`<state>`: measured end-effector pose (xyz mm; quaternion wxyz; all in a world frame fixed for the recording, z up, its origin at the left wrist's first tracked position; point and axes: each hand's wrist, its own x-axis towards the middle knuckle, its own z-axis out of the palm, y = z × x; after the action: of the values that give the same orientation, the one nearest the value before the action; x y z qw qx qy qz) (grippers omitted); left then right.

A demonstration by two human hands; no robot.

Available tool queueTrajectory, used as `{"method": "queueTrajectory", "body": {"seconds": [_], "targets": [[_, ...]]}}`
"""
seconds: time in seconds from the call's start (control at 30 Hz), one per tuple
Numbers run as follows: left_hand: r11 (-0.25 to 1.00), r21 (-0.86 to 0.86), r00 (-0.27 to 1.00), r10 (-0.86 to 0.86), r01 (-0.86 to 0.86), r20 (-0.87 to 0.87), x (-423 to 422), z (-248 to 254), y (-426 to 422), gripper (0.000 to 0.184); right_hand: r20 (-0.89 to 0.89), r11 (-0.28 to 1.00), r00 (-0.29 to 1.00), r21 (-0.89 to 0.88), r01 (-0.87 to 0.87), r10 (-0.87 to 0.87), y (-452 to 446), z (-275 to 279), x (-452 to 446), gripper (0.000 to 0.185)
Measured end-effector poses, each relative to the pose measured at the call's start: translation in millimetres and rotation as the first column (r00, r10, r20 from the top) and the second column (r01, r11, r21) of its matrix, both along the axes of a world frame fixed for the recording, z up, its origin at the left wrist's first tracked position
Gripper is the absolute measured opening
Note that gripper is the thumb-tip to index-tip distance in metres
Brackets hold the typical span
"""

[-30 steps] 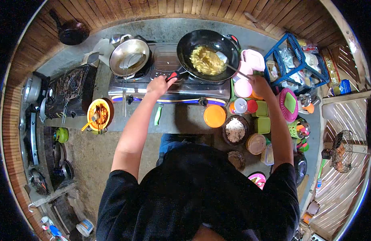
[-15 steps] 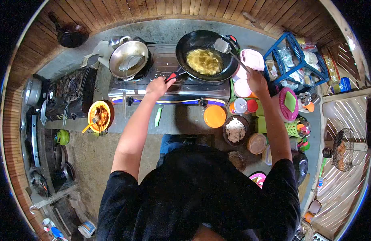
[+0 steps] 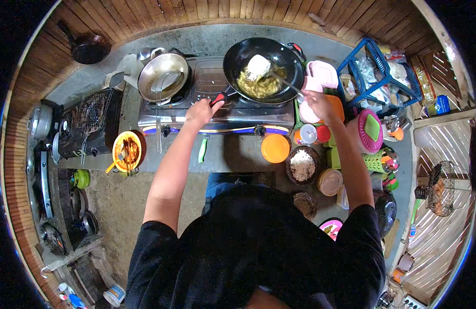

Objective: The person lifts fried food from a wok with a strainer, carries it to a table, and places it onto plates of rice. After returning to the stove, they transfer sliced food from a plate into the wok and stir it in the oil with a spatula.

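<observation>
A black wok sits on the right burner of the gas stove. My left hand is closed around the wok's red and black handle. In my right hand is the handle of a metal spatula, held from the wok's right side. Its bright blade is over the yellowish food in the middle of the wok; I cannot make out what that food is. On the left burner stands a metal pan with a long-handled strainer or ladle across it.
On the counter are an orange lid, a bowl of white, flour-like stuff, and several small containers by my right arm. A blue basket stands at the back right. An orange bowl with dark red sauce and utensils lies left.
The spatula blade has moved left from the wok's right rim to over the food. My right hand has shifted slightly left. My left hand stays on the wok handle.
</observation>
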<state>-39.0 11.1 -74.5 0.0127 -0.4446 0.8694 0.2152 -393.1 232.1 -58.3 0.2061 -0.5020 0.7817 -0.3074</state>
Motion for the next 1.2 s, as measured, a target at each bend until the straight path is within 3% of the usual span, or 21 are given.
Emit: {"method": "queueTrajectory", "body": {"seconds": [0.03,0.1,0.23,0.43,0.5,0.63,0.7,0.73,0.8,0.83,0.9,1.03,1.1,1.13,1.2], "targets": [[1.0,0.015,1.0,0.004,-0.004,0.022,0,2,0,0.072,0.0,1.0,1.0,0.001,-0.001,0.001,-1,-3,-6,0.032],[1.0,0.02,1.0,0.004,-0.005,0.02,0,2,1,0.072,-0.341,0.997,0.937,-0.034,0.062,-0.07,-4,15,-3,0.032],[1.0,0.02,0.999,0.011,-0.011,0.037,-1,6,2,0.071,-0.485,0.988,0.867,-0.149,0.044,-0.112,-8,25,0,0.032],[1.0,0.003,0.999,-0.009,0.009,0.038,-1,3,1,0.07,-0.28,0.999,0.96,0.034,0.007,0.003,-16,-11,-13,0.033],[1.0,-0.004,1.0,-0.002,0.002,0.024,0,3,1,0.07,0.181,0.988,0.981,0.144,0.048,-0.074,-17,-9,-4,0.034],[1.0,-0.008,1.0,0.009,-0.009,0.022,-1,6,2,0.068,0.252,0.997,0.967,0.08,0.011,-0.031,-14,-9,-8,0.035],[1.0,-0.002,1.0,0.011,-0.011,0.021,0,5,2,0.068,-0.06,0.999,0.998,-0.031,-0.012,0.01,-10,-6,-14,0.034],[1.0,0.002,1.0,0.012,-0.012,0.019,0,5,2,0.068,-0.06,0.999,0.998,-0.03,-0.012,0.01,-9,-6,-17,0.034],[1.0,0.01,1.0,0.01,-0.011,0.019,0,5,1,0.068,-0.468,0.968,0.881,-0.245,-0.059,-0.065,-6,-2,-17,0.03],[1.0,0.016,1.0,0.01,-0.01,0.019,0,4,1,0.068,-0.468,0.968,0.881,-0.246,-0.059,-0.065,-3,0,-18,0.03],[1.0,0.019,1.0,0.005,-0.005,0.019,0,2,-1,0.069,-0.551,0.985,0.824,0.022,0.174,-0.133,7,28,-3,0.028],[1.0,-0.001,1.0,0.005,-0.005,0.002,1,0,-1,0.07,-0.544,0.957,0.836,0.202,0.209,-0.068,16,20,-14,0.029],[1.0,-0.005,1.0,0.001,-0.001,-0.001,1,-2,-2,0.07,-0.235,0.988,0.96,0.068,-0.14,0.152,24,-6,-29,0.031],[1.0,-0.011,1.0,-0.004,0.004,-0.002,1,-3,-2,0.07,-0.235,0.988,0.96,0.068,-0.139,0.151,27,-9,-28,0.031],[1.0,-0.01,1.0,-0.009,0.009,0.001,0,-1,-2,0.07,0.247,0.982,0.968,0.167,-0.088,0.045,28,18,0,0.034]]}}
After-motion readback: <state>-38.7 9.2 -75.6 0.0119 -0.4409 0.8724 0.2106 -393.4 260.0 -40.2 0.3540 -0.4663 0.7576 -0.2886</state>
